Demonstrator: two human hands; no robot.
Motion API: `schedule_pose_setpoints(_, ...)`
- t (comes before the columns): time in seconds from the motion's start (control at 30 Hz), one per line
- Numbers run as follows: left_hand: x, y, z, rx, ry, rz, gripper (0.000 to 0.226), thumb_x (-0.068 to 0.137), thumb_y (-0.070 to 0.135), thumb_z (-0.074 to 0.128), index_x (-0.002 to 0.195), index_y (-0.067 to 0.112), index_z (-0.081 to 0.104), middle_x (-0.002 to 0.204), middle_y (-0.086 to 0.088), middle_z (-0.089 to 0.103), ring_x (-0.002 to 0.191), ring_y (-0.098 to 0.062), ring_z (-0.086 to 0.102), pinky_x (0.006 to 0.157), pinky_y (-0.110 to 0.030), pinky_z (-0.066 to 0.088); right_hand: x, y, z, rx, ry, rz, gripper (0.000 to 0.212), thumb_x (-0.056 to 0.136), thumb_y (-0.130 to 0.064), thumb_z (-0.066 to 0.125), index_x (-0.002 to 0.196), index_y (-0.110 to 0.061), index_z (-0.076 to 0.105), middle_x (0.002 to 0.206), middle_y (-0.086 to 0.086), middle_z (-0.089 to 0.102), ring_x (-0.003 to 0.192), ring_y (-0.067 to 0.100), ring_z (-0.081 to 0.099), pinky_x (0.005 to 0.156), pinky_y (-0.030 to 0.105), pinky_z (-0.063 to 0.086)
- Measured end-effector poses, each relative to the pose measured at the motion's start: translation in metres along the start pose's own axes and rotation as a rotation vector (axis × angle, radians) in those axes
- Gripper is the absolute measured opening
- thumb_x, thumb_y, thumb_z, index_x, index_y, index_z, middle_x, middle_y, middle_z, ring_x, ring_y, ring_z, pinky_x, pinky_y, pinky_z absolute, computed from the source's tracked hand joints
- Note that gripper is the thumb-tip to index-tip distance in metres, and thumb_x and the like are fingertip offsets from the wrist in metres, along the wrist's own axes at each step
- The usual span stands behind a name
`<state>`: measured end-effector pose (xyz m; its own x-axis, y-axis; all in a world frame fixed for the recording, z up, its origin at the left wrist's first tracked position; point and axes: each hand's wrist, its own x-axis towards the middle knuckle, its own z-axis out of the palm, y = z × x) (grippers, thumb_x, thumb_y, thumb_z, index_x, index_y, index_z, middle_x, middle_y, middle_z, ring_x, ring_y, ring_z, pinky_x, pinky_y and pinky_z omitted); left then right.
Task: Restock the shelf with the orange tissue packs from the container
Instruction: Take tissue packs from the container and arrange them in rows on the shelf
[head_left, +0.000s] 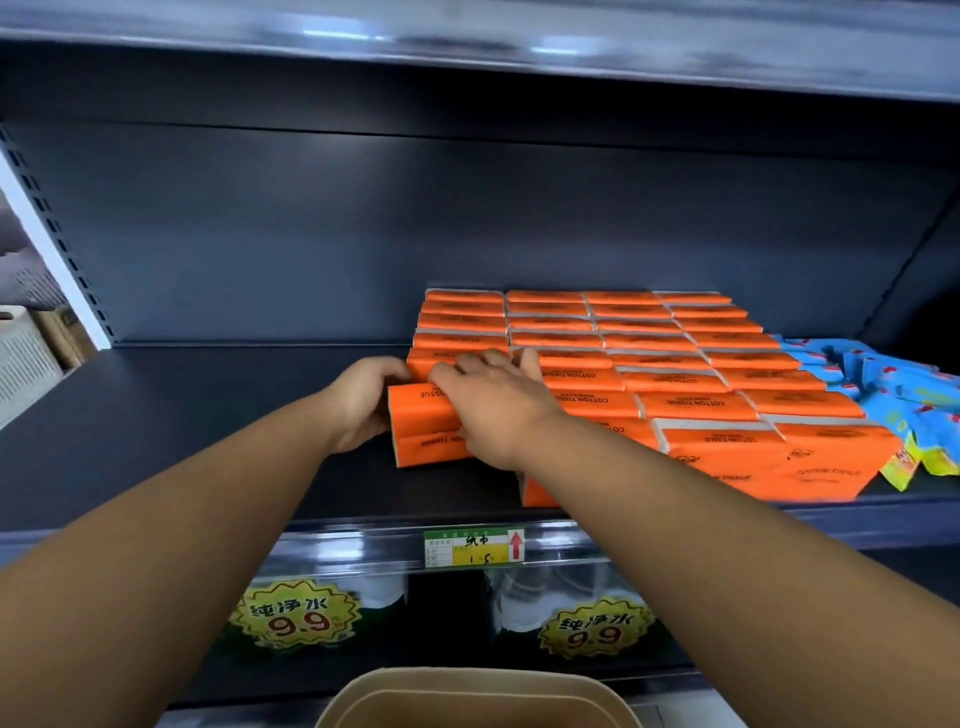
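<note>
Retail shop, prob. a supermarket aisle: dark metal gondola shelf (208, 426) w/ slotted upright (57, 228), stocked w/ rows of identical orange tissue packs (649, 364) and blue sachets (883, 374). Front rail carries a green/yellow price tag (472, 546). Below, starburst "9.9" promo stickers (296, 616) on bottled goods.

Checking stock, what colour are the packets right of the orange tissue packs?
Mostly light blue packets, some yellow; head view.

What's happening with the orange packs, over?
Both hands on one pack: left hand at its end, right hand on top. Pack sits at left column of stack. Shelf left of it bare.
</note>
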<state>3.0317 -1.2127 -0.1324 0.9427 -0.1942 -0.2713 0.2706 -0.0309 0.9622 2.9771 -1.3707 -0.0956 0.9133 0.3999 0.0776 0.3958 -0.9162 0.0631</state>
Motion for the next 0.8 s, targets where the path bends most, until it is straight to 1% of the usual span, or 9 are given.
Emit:
schedule_pose_setpoints(0.1,-0.002,-0.01,-0.01,-0.066,-0.121,0.038,0.051,0.081,0.022,0.042,0.13,0.017,0.056,0.122,-0.012,0.064,0.113,-0.027,0.059,0.096,-0.039,0.046,0.008,0.007,0.008,-0.054,0.017,0.081,0.067,0.082,-0.01,0.065,0.14,-0.026,0.035,0.144,0.009,0.032,0.136,0.032,0.025,0.108,0.052,0.018)
schedule_pose_setpoints(0.17,-0.003,-0.013,-0.015,-0.054,-0.231,0.064,0.074,0.067,0.016,0.047,0.139,0.03,0.047,0.128,-0.007,0.063,0.119,-0.025,0.057,0.102,-0.039,0.042,0.011,0.008,0.01,-0.041,0.029,0.13,0.071,0.081,-0.013,0.068,0.14,-0.027,0.033,0.146,0.01,0.029,0.138,0.033,0.024,0.111,0.053,0.017)
schedule_pose_setpoints(0.23,-0.002,-0.017,-0.016,0.058,-0.279,0.088,0.087,0.063,0.005,0.05,0.143,0.036,0.04,0.13,-0.004,0.063,0.121,-0.022,0.058,0.106,-0.04,0.042,0.012,0.006,0.01,-0.04,0.034,0.154,0.073,0.08,-0.014,0.069,0.14,-0.026,0.03,0.147,0.011,0.027,0.138,0.035,0.023,0.111,0.055,0.017)
schedule_pose_setpoints(0.3,0.0,-0.022,-0.011,0.226,-0.241,0.106,0.093,0.065,-0.003,0.057,0.145,0.037,0.034,0.129,0.001,0.063,0.122,-0.02,0.058,0.108,-0.044,0.041,0.012,0.003,0.009,-0.083,0.05,0.165,0.074,0.081,-0.012,0.067,0.142,-0.026,0.026,0.148,0.012,0.025,0.138,0.036,0.023,0.11,0.056,0.019)
schedule_pose_setpoints(0.37,0.002,-0.025,-0.002,0.352,-0.169,0.135,0.09,0.071,-0.005,0.061,0.146,0.036,0.032,0.128,0.002,0.063,0.123,-0.019,0.055,0.11,-0.047,0.038,0.012,0.001,0.009,-0.143,0.062,0.18,0.076,0.082,-0.011,0.065,0.144,-0.024,0.023,0.149,0.012,0.023,0.138,0.037,0.022,0.108,0.057,0.021)
schedule_pose_setpoints(0.5,0.003,-0.026,0.009,0.377,-0.071,0.155,0.081,0.081,-0.015,0.053,0.144,0.031,0.033,0.126,0.0,0.059,0.123,-0.019,0.051,0.109,-0.044,0.038,0.013,-0.001,0.005,-0.199,0.017,0.213,0.072,0.084,-0.015,0.065,0.145,-0.019,0.026,0.15,0.013,0.025,0.139,0.037,0.024,0.107,0.056,0.024)
schedule_pose_setpoints(0.6,-0.002,-0.022,0.007,0.431,-0.052,0.141,0.076,0.08,-0.009,0.059,0.141,0.03,0.038,0.124,0.0,0.061,0.12,-0.022,0.053,0.107,-0.043,0.04,0.013,-0.003,0.001,-0.212,-0.014,0.208,0.071,0.085,-0.018,0.066,0.145,-0.018,0.029,0.149,0.013,0.028,0.138,0.038,0.026,0.109,0.057,0.023)
schedule_pose_setpoints(0.67,-0.008,-0.02,0.003,0.497,0.026,0.129,0.077,0.079,-0.006,0.065,0.143,0.023,0.035,0.125,-0.003,0.059,0.119,-0.024,0.053,0.103,-0.038,0.042,0.009,-0.003,-0.001,-0.172,-0.002,0.205,0.069,0.085,-0.021,0.066,0.144,-0.021,0.03,0.148,0.011,0.031,0.137,0.036,0.029,0.109,0.057,0.023)
schedule_pose_setpoints(0.8,-0.029,-0.014,-0.007,0.685,0.117,0.127,0.091,0.076,0.007,0.076,0.15,0.016,0.025,0.142,-0.012,0.047,0.126,-0.027,0.05,0.105,-0.038,0.044,-0.011,-0.001,-0.007,-0.088,0.098,0.196,0.058,0.091,-0.035,0.058,0.141,-0.023,0.032,0.146,0.009,0.036,0.134,0.033,0.033,0.106,0.055,0.026)
